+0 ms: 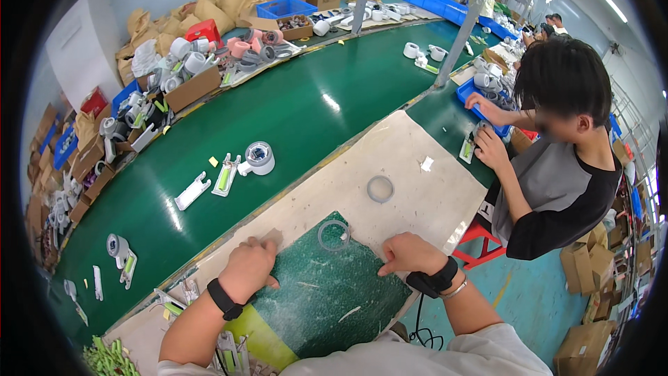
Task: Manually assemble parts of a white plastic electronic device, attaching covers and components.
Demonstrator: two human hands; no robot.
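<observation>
A worn dark green mat (320, 285) lies on the tan work board, reaching towards my body. My left hand (247, 268) rests at its left edge, thumb spread from the partly hidden fingers and nothing visible in its grasp. At the right edge, my right hand (410, 254) is closed with the fingers curled under and the thumb tip on the mat's border. Between my hands, a translucent ring (321, 237) lies across the mat's far edge. Farther off, a second grey ring (380, 177) lies flat on the board.
Beyond the board runs a green conveyor belt (306, 108) carrying white and lime-green parts, among them a round-headed housing (257, 159). A co-worker (557, 146) sits at the right, handling parts by a blue tray (480, 106). Green pieces (108, 358) are heaped at lower left.
</observation>
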